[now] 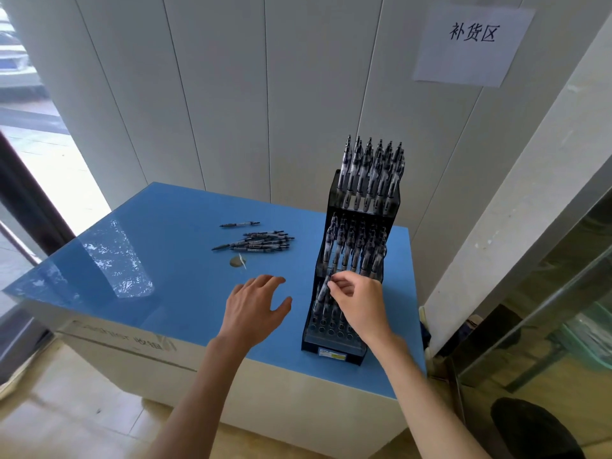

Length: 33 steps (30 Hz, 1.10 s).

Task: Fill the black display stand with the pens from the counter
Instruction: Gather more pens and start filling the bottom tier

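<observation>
A tall black tiered display stand point(334, 351) sits on the right side of the blue counter point(159, 293). Its top and middle tiers are packed with pens, and its lowest tier holds a few pens with several bare holes in front. My right hand point(359, 301) pinches a pen point(323, 291) standing upright over the lowest tier. My left hand point(253, 308) hovers flat over the counter left of the stand, fingers spread, holding nothing. A pile of loose pens point(258, 241) lies on the counter farther back, and a single pen point(240, 224) lies just behind it.
A small round disc point(236, 261) lies on the counter between the pile and my left hand. White wall panels and a paper sign point(472, 44) rise behind. A glass case point(546, 309) stands at the right, and a dark shoe point(533, 429) is on the floor.
</observation>
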Motion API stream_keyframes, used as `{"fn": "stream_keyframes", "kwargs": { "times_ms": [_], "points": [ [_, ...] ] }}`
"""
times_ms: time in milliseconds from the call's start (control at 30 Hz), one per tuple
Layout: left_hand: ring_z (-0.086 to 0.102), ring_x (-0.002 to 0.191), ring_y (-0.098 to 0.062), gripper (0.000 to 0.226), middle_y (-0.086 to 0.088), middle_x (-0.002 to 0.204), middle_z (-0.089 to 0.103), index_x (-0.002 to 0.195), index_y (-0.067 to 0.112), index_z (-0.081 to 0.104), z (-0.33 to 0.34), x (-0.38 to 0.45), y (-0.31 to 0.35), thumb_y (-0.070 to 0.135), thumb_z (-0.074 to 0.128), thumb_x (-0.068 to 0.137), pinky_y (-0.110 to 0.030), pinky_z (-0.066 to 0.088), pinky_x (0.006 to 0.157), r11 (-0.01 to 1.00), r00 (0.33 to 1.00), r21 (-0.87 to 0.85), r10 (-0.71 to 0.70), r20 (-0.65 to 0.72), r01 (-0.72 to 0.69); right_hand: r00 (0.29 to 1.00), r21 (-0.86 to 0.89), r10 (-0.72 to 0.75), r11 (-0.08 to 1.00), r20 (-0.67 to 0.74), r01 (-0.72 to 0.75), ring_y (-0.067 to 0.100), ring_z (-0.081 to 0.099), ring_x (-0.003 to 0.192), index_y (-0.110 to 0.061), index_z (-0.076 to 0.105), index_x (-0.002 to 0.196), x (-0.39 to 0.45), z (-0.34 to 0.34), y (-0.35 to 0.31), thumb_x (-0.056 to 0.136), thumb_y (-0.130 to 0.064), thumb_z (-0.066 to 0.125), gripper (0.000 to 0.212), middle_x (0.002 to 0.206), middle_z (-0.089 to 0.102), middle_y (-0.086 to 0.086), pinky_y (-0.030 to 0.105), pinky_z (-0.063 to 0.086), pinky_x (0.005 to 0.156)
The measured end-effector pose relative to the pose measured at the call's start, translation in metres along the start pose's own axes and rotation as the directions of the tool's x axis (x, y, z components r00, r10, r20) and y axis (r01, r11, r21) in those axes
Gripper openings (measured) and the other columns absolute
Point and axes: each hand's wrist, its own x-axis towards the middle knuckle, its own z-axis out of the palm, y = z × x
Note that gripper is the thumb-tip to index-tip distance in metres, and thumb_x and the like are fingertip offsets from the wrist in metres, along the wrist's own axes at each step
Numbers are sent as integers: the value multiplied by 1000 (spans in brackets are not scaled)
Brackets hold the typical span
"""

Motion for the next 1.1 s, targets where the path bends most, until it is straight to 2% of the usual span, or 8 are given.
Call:
{"fn": "stream_keyframes", "kwargs": {
  "times_ms": [233,367,467,700,833,967,1100],
  "points": [
    [53,132,-18,54,8,147,55,145,30,52,-2,-4,-10,57,49,99,-40,39,108,997,997,27,-72,12,72,999,-60,0,998,47,3,0,68,73,-10,78,99,-8,8,10,90,-14,73,11,80,75,-5,11,55,73],
    [54,131,-18,53,8,146,56,145,30,52,-4,-8,-8,56,50,98,-40,40,108,996,996,10,-89,6,89,997,-78,-11,997,77,17,1,68,73,-11,78,99,-10,15,13,91,-14,73,10,81,75,-5,18,58,74],
    [55,130,-18,52,8,145,56,144,29,53,-7,-9,-7,55,51,98,-40,41,107,995,995,-5,-102,5,102,994,-101,0,995,110,12,0,67,74,-13,78,99,-11,19,16,91,-15,72,10,82,75,-6,18,58,75],
    [54,130,-17,50,9,145,56,143,29,54,-13,-10,-2,53,52,99,-39,41,106,991,991,-30,-131,-3,131,970,-162,70,986,231,-33,6,68,73,-15,78,99,-16,27,23,93,-17,71,10,81,75,-3,34,60,74],
    [55,129,-18,50,9,144,56,142,30,55,-14,-12,-3,55,52,99,-40,44,104,987,987,-32,-160,3,160,963,-150,92,987,254,-55,4,68,78,-14,77,104,-15,24,22,92,-20,73,14,88,75,-3,31,61,78],
    [56,128,-18,51,9,144,57,142,31,55,-21,-16,-5,56,52,98,-41,47,102,980,980,-22,-199,-12,199,973,-128,6,991,231,24,4,68,81,-14,75,106,-4,14,6,93,-21,71,16,92,75,-3,28,60,80],
    [56,128,-20,53,7,145,56,142,31,54,-33,-21,-10,58,53,97,-43,46,102,971,970,1,-238,-41,238,958,-143,-103,979,267,145,7,68,96,-18,71,116,8,8,-23,97,-33,64,25,108,74,-6,31,57,89]
  ]
}}
